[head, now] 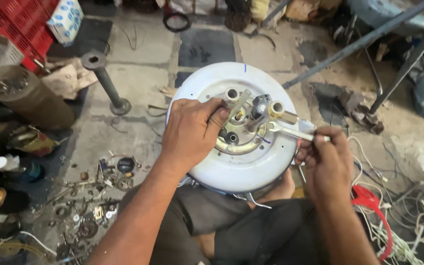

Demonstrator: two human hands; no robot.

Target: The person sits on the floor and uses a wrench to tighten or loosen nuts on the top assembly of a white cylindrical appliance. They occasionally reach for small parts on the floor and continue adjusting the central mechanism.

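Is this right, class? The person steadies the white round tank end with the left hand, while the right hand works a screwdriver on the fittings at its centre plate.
Not quite. The head view shows the right hand holding a flat metal spanner, not a screwdriver. The rest stands: the left hand steadies the white round tank end, and the spanner reaches the fittings on its centre plate.

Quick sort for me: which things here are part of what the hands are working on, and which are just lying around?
In hand:
left hand steadying the round white appliance
right hand holding the spanner
brass fitting
metal centre plate

Lying about:
small parts on the floor
red crate
metal post
tangled wires
red tool
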